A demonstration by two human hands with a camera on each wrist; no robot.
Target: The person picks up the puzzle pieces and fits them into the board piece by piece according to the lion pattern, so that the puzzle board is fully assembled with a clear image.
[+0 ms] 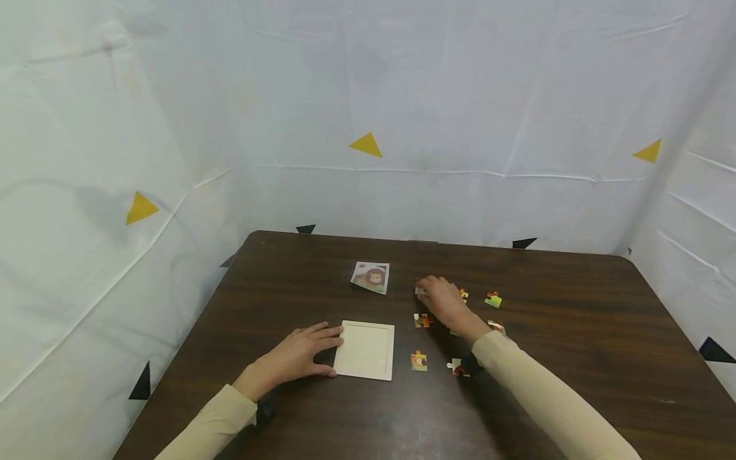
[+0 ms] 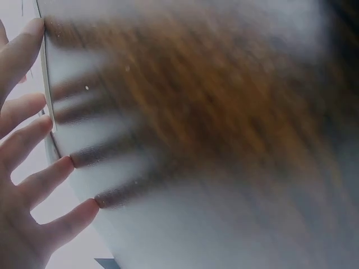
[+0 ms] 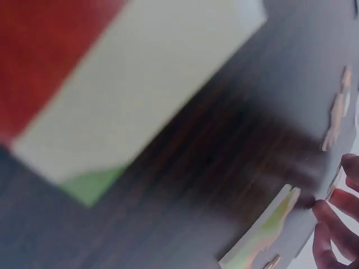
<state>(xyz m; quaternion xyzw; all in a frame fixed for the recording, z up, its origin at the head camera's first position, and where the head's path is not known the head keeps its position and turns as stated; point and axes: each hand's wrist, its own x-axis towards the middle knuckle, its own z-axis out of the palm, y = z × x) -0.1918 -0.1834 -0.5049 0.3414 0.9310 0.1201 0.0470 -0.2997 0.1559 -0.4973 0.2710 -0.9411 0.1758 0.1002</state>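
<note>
Puzzle pieces lie scattered right of the tray, probably spread so each can be seen. The left hand, fingers splayed and gripping nothing, touches the tray's left edge, likely to steady it. Beyond the tray's far right corner, the right hand bends down at the end of an outstretched arm, fingertips pinching a pale piece. Behind the tray lies a picture card, perhaps set within sight.
</note>
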